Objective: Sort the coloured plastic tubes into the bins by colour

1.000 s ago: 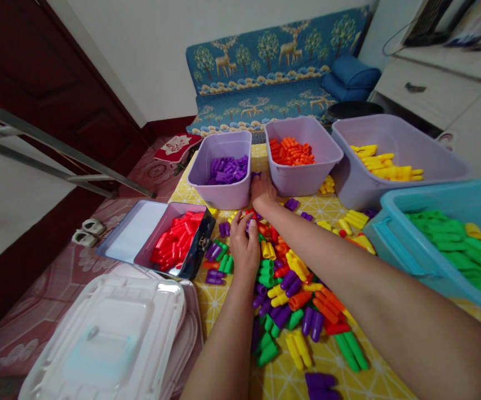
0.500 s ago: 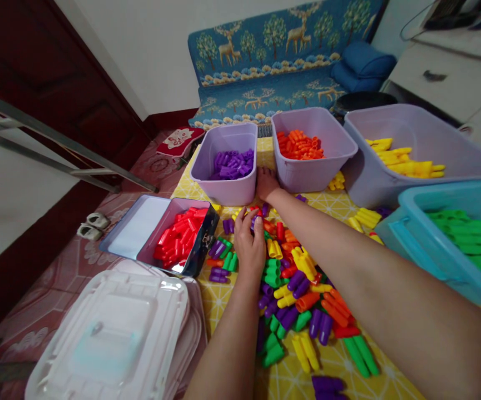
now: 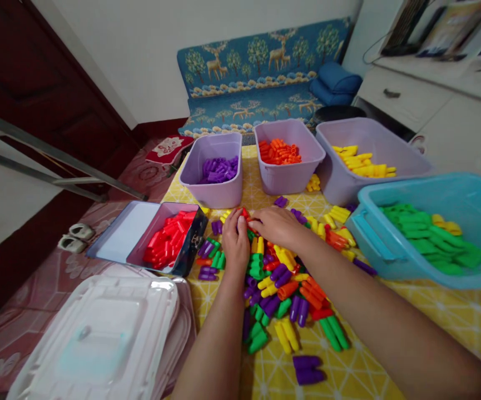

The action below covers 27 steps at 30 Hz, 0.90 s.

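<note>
A heap of plastic toy pieces (image 3: 282, 275) shaped like joined tubes, in purple, yellow, green, orange and red, lies on the yellow patterned tablecloth (image 3: 373, 339). My left hand (image 3: 236, 244) is at the far left of the heap, its fingers curled together; their grip is hidden. Close beside it, my right hand (image 3: 279, 226) reaches in from the right with bent fingers pressed together near the left fingertips. A small red-orange piece (image 3: 245, 213) shows between the two hands; I cannot tell which hand touches it.
Sorted pieces fill a purple-piece bin (image 3: 219, 195), an orange-piece bin (image 3: 288, 180), a yellow-piece bin (image 3: 340, 189), a turquoise green-piece bin (image 3: 424, 272) and a hinged box of red pieces (image 3: 196, 244). White lids (image 3: 98, 339) are stacked at left. A patterned sofa (image 3: 252, 83) stands behind.
My right hand has come back from between the purple-piece and orange-piece bins to beside my left hand. The purple piece seen at my left fingers is no longer visible there. The view has shifted.
</note>
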Each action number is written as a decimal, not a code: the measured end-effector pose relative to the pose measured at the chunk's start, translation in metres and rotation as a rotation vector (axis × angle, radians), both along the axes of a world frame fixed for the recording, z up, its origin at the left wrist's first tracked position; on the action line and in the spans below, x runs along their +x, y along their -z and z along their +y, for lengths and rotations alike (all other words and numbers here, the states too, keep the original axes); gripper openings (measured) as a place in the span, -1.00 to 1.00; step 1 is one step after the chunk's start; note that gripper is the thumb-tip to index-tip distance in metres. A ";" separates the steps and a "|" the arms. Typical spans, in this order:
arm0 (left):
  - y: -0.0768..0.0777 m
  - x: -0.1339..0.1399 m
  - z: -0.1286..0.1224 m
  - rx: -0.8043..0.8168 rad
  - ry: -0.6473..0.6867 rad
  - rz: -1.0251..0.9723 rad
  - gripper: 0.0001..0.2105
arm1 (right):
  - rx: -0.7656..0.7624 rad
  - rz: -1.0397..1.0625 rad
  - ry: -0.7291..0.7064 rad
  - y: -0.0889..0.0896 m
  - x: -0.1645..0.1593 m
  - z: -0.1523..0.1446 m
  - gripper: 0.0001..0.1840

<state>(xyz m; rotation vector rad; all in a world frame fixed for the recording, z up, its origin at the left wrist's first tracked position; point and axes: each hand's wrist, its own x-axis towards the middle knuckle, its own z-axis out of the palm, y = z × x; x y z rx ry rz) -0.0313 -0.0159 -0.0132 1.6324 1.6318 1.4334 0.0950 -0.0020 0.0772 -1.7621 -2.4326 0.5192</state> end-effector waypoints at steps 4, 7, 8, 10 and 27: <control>0.000 -0.001 0.000 0.000 0.021 0.003 -0.60 | 0.063 0.339 0.017 -0.012 0.037 -0.039 -0.63; 0.000 0.000 -0.001 0.010 0.017 0.018 -0.60 | 0.226 0.442 0.257 0.000 0.069 -0.052 -0.61; 0.000 0.000 -0.001 0.012 0.015 0.024 -0.60 | 0.294 0.442 0.336 0.007 0.078 -0.053 -0.57; 0.001 0.000 -0.001 0.017 0.011 0.034 -0.61 | 0.391 0.398 0.447 0.021 0.089 -0.051 -0.41; 0.001 0.000 -0.001 0.021 0.005 0.065 -0.73 | 0.087 0.083 0.558 0.059 0.082 -0.018 -0.35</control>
